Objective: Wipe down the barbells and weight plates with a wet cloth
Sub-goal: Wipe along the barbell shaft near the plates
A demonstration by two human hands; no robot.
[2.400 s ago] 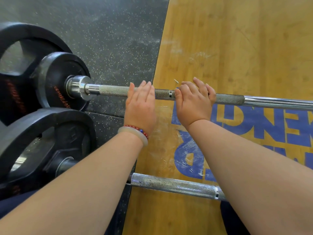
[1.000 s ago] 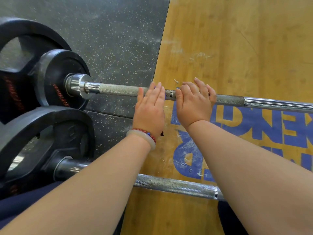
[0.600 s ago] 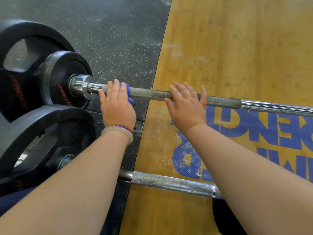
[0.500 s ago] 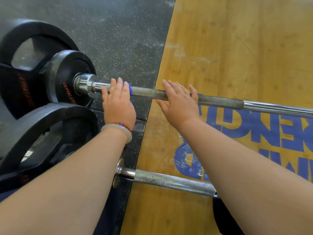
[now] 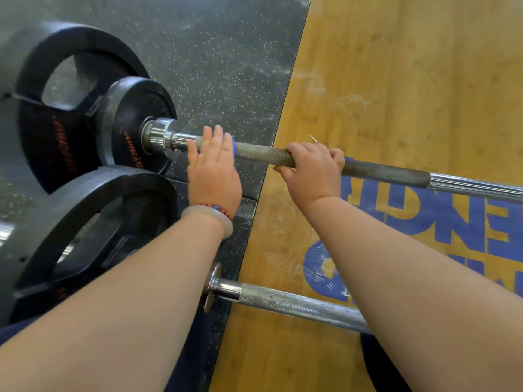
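The floor is part black mat (image 5: 226, 52) and part wood (image 5: 410, 66). Black weight plates (image 5: 127, 123) stand on the mat at the left. Two bars cross the mat's edge onto the wood. The right hand (image 5: 311, 172) is wrapped tight round the far bar (image 5: 382, 172). The left hand (image 5: 213, 168), fingers flat, presses a blue cloth (image 5: 232, 142) on that bar near the plates. The near bar (image 5: 297, 305) lies under both arms. The left wrist wears bracelets (image 5: 209, 215).
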